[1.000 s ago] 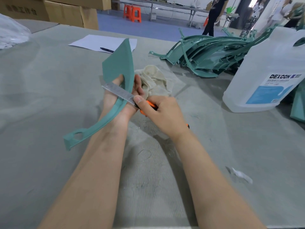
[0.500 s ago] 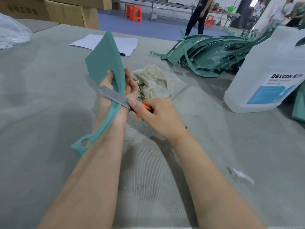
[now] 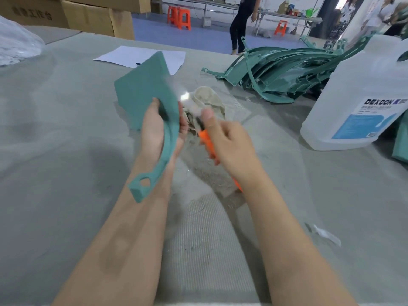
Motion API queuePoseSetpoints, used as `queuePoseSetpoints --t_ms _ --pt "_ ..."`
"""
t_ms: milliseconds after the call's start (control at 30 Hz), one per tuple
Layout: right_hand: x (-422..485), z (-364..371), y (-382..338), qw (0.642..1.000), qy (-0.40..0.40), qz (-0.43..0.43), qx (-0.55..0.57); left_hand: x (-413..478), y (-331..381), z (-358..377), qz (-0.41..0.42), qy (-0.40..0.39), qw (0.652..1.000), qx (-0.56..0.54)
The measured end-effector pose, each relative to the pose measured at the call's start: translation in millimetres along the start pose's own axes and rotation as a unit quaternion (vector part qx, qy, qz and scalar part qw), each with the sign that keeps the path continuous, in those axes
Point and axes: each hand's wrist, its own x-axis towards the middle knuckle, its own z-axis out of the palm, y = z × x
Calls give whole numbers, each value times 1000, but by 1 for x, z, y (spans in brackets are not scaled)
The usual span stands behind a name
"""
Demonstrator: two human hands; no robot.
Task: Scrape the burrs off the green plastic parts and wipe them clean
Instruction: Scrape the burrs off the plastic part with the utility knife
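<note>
My left hand (image 3: 154, 131) grips a curved green plastic part (image 3: 143, 96) upright above the table, its flat panel on top and a thin arm with a loop hanging toward me. My right hand (image 3: 229, 142) grips an orange-handled knife (image 3: 206, 140), thumb up along the handle. Its blade is motion-blurred, pointing up and left, just right of the part's edge. A beige cloth (image 3: 209, 100) lies crumpled on the table behind both hands. Several more green parts (image 3: 282, 74) are piled at the back right.
A large clear jug labelled DEXCON (image 3: 362, 102) stands at the right. White paper with a pen (image 3: 141, 56) lies at the back. Cardboard boxes (image 3: 88, 16) and a plastic bag (image 3: 15, 43) sit back left. Shavings litter the grey table (image 3: 55, 162); a person stands beyond it.
The knife blade has come off the part's edge and swung up to the right. My left hand has turned the green part slightly and shifted it right.
</note>
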Motion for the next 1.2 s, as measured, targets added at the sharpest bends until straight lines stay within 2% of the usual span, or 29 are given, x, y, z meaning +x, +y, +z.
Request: queuePoseSetpoints --t_ms 100,200,300,400,533,600,700,800,900,967,1033,1100,1200 --pt "7 -20 8 993 41 107 38 -9 -11 7 -10 -23 994 108" --pt "12 -40 24 985 19 170 -29 -7 -17 10 -25 -20 985 172" --pt "16 -49 36 977 20 174 -124 -5 -17 9 -47 5 978 204" --pt "17 -50 42 967 72 156 -188 -4 -16 3 -21 -2 965 260" --pt "17 -53 52 935 13 196 -296 -6 -14 1 30 -21 942 333" --pt "18 -55 57 934 48 194 -296 -5 -16 0 67 -8 927 368" --pt "19 -53 60 932 30 205 -299 -2 -17 0 86 6 923 376" --pt "18 -50 53 954 107 152 -236 3 -17 1 58 22 939 340" --pt "16 -44 36 982 140 111 -60 3 -23 2 62 -1 938 341" --pt "14 -39 25 982 134 109 76 -2 -27 3 69 -40 921 381" --pt "13 -35 21 975 130 96 153 -8 -32 4 47 -96 897 428" --pt "14 -33 20 970 138 87 181 -13 -36 4 13 -144 875 462" --pt "16 -36 26 958 161 118 204 -16 -38 5 -19 -186 853 488"
